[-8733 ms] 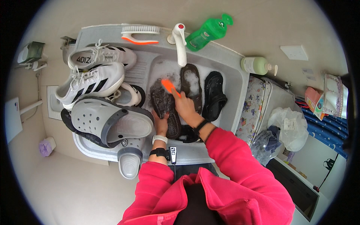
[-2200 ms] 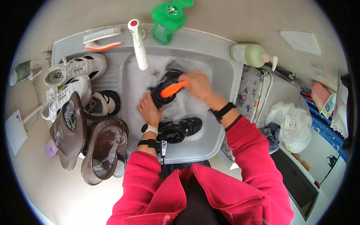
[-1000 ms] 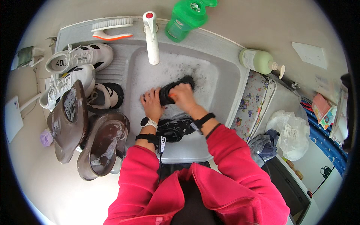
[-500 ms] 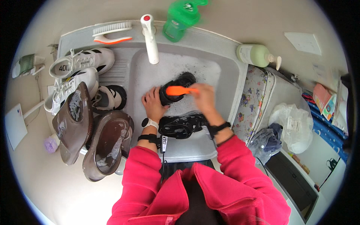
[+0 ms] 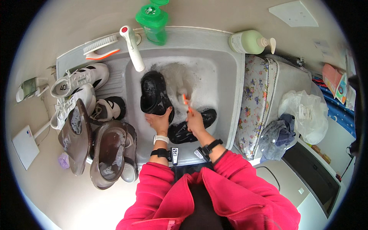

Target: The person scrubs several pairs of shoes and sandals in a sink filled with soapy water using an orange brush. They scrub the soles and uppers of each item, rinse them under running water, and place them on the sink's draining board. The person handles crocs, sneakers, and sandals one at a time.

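Soapy water fills the grey sink (image 5: 234, 92). My left hand (image 5: 159, 120) grips the near end of a wet black clog (image 5: 155, 92), which stands in the left part of the basin with its opening in view. Orange and white, a scrub brush (image 5: 187, 102) is in my right hand (image 5: 196, 122), its fingers closed round the handle. The brush's far end dips into the cloudy water and is partly hidden. A second black clog (image 5: 182, 134) lies at the near side of the basin, beneath my right hand and partly covered by it.
A white faucet (image 5: 132, 50) leans over the basin. Another brush (image 5: 101, 48), a green container (image 5: 153, 25) and a pump bottle (image 5: 249, 42) sit along the rim. White sneakers (image 5: 84, 78) and brown clogs (image 5: 109, 155) crowd the left. Clothing (image 5: 278, 136) lies right.
My left hand has shifted the held clog left and turned it lengthwise. My right hand has drawn the brush off the clog and lowered it into the water. The whole view has shifted slightly.
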Tool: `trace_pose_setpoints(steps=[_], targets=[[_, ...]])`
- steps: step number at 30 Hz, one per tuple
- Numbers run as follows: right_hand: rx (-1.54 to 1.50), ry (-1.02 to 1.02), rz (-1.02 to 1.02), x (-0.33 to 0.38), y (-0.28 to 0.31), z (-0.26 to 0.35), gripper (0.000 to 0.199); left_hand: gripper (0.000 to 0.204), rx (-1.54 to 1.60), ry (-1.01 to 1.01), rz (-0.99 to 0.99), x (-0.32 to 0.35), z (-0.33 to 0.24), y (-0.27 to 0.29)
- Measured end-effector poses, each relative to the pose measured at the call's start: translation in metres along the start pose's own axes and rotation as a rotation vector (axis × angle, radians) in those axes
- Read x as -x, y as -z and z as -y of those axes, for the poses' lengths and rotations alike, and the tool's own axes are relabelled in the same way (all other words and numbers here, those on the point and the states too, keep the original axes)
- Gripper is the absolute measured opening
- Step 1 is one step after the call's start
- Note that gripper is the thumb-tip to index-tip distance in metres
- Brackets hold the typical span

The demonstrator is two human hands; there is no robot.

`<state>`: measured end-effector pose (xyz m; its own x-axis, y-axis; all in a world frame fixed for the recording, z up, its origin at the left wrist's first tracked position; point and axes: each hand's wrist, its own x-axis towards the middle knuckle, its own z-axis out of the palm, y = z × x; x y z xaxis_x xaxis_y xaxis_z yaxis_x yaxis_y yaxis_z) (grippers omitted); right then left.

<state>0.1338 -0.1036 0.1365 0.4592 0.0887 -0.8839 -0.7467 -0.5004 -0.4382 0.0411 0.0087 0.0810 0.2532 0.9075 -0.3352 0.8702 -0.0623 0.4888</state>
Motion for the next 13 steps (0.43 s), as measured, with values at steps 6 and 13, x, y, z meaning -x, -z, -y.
trace_pose_setpoints(steps=[6, 13], targets=[[-0.061, 0.211, 0.057, -0.039, -0.053, 0.053, 0.041, 0.110, 0.077, 0.051, -0.031, 0.007, 0.004, -0.026], [-0.019, 0.482, -0.052, -0.020, -0.052, -0.001, 0.048, 0.111, -0.073, 0.067, 0.051, 0.007, -0.007, -0.019]])
